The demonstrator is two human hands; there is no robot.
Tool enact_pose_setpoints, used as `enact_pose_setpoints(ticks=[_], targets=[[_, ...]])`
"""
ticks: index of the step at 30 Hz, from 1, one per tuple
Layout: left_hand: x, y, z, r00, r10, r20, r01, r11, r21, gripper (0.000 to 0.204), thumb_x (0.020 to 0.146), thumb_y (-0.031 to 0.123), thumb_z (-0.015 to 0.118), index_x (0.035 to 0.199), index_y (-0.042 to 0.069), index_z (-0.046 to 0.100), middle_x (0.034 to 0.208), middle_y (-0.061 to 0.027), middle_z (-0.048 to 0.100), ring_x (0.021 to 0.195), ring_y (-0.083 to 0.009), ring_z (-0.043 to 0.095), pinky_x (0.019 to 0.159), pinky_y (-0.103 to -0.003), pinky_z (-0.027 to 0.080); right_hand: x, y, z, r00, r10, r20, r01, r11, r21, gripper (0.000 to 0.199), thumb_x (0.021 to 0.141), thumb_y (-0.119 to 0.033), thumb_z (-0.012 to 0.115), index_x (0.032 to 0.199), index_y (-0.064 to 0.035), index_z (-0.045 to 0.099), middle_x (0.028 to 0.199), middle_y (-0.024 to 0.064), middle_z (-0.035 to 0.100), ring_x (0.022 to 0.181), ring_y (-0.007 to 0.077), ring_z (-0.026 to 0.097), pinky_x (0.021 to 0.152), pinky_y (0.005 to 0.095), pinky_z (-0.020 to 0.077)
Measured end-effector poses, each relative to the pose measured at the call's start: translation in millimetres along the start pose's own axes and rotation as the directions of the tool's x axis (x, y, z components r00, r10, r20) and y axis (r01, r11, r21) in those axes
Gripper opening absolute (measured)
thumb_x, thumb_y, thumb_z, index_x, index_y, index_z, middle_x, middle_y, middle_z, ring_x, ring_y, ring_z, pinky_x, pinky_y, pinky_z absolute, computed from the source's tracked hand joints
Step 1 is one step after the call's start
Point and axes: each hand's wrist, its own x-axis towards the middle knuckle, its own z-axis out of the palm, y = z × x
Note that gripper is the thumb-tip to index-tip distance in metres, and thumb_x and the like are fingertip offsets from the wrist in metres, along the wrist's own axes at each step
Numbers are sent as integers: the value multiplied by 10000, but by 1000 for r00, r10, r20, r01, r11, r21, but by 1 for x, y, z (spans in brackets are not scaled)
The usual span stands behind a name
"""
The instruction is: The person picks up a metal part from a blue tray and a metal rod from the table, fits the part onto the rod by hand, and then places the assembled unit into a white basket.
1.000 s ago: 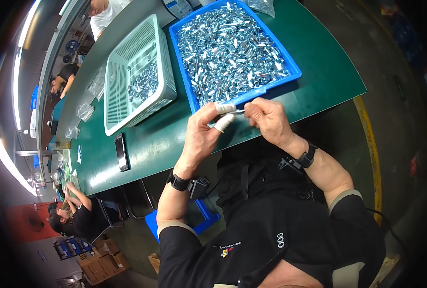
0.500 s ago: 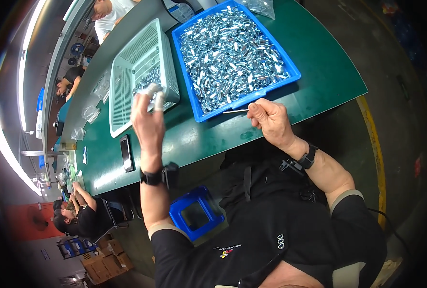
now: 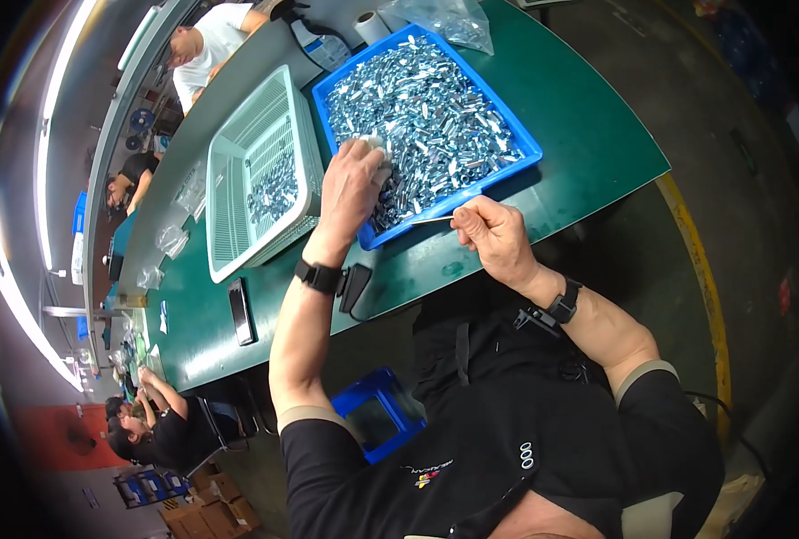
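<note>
My left hand (image 3: 353,184) is at the near left corner of a blue tray (image 3: 523,163), its white-covered fingertips bent down to the heap of small shiny metal parts (image 3: 426,108). Whatever those fingers hold is hidden by the hand. My right hand (image 3: 496,235) is closed in a pinch on a thin metal rod (image 3: 433,219), which points left over the tray's near rim. To the left of the tray stands a pale green slotted basket (image 3: 222,171), with a smaller pile of metal parts (image 3: 275,190) in its near right part.
A dark phone (image 3: 240,310) lies on the green table (image 3: 588,135) near its front edge. Plastic bags (image 3: 172,240) sit at the left; another bag (image 3: 444,20) is behind the tray. A blue stool (image 3: 381,413) stands below. Several people work nearby, one in white (image 3: 211,49) across the table.
My left hand has moved right, from above the green basket to the parts in the blue tray. My right hand keeps its pinch on the rod. The view has shifted slightly.
</note>
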Motion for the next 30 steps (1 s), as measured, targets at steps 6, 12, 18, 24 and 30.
enact_pose_setpoints(ticks=[6,12,18,24,30], targets=[[-35,44,-21,996,-63,-68,45,971,-236,221,815,54,775,1024,61,704,1109,-92,713,1059,-319,651,918,-404,528,2,4,1,996,-45,-77,48,998,39,234,1068,-233,604,973,-22,637,780,16,641,662,55,543,604,214,457],[-50,62,-30,997,-65,-52,48,957,-285,228,818,56,781,1032,69,704,1051,-88,717,1036,-314,663,902,-392,536,4,6,3,997,-32,-66,33,999,7,214,1061,-215,615,974,-21,639,779,11,638,659,55,542,592,217,452],[-47,72,-27,999,22,-46,-34,963,-266,242,804,39,770,1034,56,697,948,-92,688,971,-306,669,846,-400,541,3,1,7,993,-98,-65,91,990,-107,256,1053,-231,630,924,-12,663,722,13,636,624,67,546,562,243,445],[-44,80,-23,999,37,-39,-45,974,-223,270,771,40,806,1022,75,710,939,-71,708,948,-274,687,826,-374,556,4,-8,5,997,62,43,-56,991,-120,398,1059,-306,607,828,9,681,651,55,613,604,111,555,557,290,438],[-51,49,-57,993,-52,-105,43,995,-90,256,791,-6,786,1029,63,719,1006,-104,731,999,-298,691,877,-383,554,3,-4,0,998,46,-53,-45,999,30,384,1065,-313,605,860,-1,697,679,15,636,610,71,561,561,244,458]])
